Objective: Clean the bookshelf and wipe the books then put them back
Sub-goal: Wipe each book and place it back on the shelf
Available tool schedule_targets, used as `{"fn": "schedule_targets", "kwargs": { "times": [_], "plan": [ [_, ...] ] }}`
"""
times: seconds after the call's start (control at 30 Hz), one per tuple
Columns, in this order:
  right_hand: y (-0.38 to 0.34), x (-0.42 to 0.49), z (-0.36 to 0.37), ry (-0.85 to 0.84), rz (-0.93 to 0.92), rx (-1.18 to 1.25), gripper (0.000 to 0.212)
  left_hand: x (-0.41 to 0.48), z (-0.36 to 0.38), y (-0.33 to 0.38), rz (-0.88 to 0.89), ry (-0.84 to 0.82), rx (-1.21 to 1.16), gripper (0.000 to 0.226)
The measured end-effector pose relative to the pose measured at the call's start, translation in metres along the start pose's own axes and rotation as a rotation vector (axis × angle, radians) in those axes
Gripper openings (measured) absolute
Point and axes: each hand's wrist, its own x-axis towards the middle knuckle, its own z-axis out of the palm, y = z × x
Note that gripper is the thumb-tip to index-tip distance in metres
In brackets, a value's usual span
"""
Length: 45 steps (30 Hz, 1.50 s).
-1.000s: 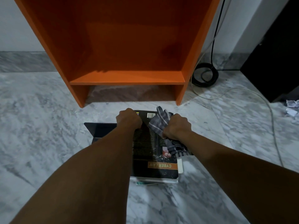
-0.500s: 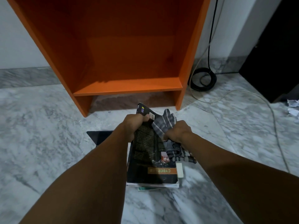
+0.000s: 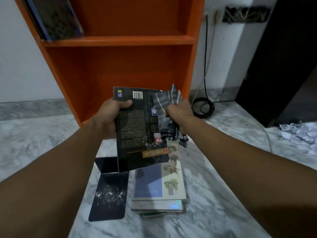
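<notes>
The black book (image 3: 137,127) is held up off the floor, tilted, in front of the lower compartment of the bookshelf (image 3: 120,41). It is gripped near its far left corner by the left hand (image 3: 109,115) — thumb laid across the cover, the other fingers curled behind and hidden. The striped cloth (image 3: 165,107) is bunched in the right hand (image 3: 181,113), whose fingers (image 3: 170,111) are closed tight round it, and it is pressed against the book's right edge. For a good wipe, the cover should be kept braced by the left grip while the cloth is drawn along it in long strokes, edges and spine included, with dust carried away from the shelf. Below, a stack of books (image 3: 159,188) is seen on the marble floor (image 3: 34,143), and a dusty black bookend (image 3: 109,194) is set just beside it. Some shelved books (image 3: 56,18) are leaned on the upper shelf. A coiled cable (image 3: 203,107) and torn paper (image 3: 298,133) are spotted on the floor to the right — both blurred.
</notes>
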Motion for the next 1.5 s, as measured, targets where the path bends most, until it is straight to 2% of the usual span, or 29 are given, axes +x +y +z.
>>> {"fn": "schedule_targets", "kwargs": {
  "times": [0.07,0.17,0.27,0.4,0.47,0.53,0.6,0.63,0.73,0.77,0.8,0.87,0.97,1.03,1.1,1.23,1.3,1.37,1.5],
  "plan": [
    [-0.023,-0.006,-0.009,-0.010,-0.120,-0.063,0.011,-0.005,0.002,0.013,0.056,-0.007,-0.048,0.020],
    [-0.059,-0.016,-0.022,-0.008,-0.319,-0.191,0.021,-0.012,0.006,0.029,0.133,-0.017,-0.064,0.027],
    [-0.090,-0.023,-0.034,0.088,-0.570,-0.287,0.015,-0.014,0.011,0.043,0.197,-0.032,-0.060,0.032],
    [-0.117,-0.027,-0.046,0.251,-0.876,-0.392,0.009,-0.026,0.023,0.059,0.258,-0.036,-0.079,0.023],
    [-0.119,-0.026,-0.048,0.401,-1.008,-0.475,0.022,-0.030,0.028,0.064,0.278,-0.042,-0.096,0.017],
    [-0.108,-0.027,-0.044,0.478,-1.145,-0.544,0.034,-0.033,0.033,0.069,0.306,-0.060,-0.114,0.013],
    [-0.080,-0.033,-0.032,0.426,-1.270,-0.702,0.032,-0.035,0.034,0.073,0.330,-0.070,-0.133,0.015],
    [-0.062,-0.036,-0.025,0.332,-1.315,-0.785,0.031,-0.035,0.032,0.074,0.336,-0.063,-0.147,0.019],
    [-0.021,-0.052,-0.010,-0.237,-1.274,-1.023,0.038,-0.031,0.018,0.069,0.344,-0.014,-0.156,0.031],
    [-0.018,-0.056,-0.007,-0.372,-1.231,-1.072,0.040,-0.029,0.012,0.067,0.343,-0.002,-0.148,0.032],
    [-0.020,-0.057,-0.006,-0.415,-1.205,-1.061,0.042,-0.026,0.007,0.064,0.340,0.008,-0.148,0.031],
    [-0.041,-0.056,-0.011,-0.288,-1.220,-0.879,0.044,-0.022,0.001,0.061,0.321,0.017,-0.168,0.029],
    [-0.088,-0.052,-0.026,0.080,-1.271,-0.590,0.043,-0.019,0.000,0.059,0.289,-0.010,-0.174,0.029],
    [-0.103,-0.046,-0.033,0.248,-1.270,-0.535,0.042,-0.019,0.006,0.060,0.283,-0.052,-0.174,0.026],
    [-0.094,-0.041,-0.033,0.222,-1.229,-0.633,0.041,-0.019,0.012,0.064,0.281,-0.069,-0.189,0.024],
    [-0.048,-0.047,-0.028,-0.213,-1.075,-0.852,0.040,-0.012,0.016,0.062,0.267,-0.041,-0.174,0.023],
    [-0.045,-0.050,-0.029,-0.309,-1.034,-0.887,0.038,-0.010,0.011,0.057,0.251,-0.026,-0.169,0.021],
    [-0.055,-0.049,-0.033,-0.220,-1.012,-0.787,0.043,-0.006,0.006,0.052,0.218,-0.019,-0.154,0.024],
    [-0.092,-0.040,-0.043,0.243,-1.128,-0.514,0.034,0.003,0.003,0.053,0.186,-0.023,-0.182,0.042]
  ]
}}
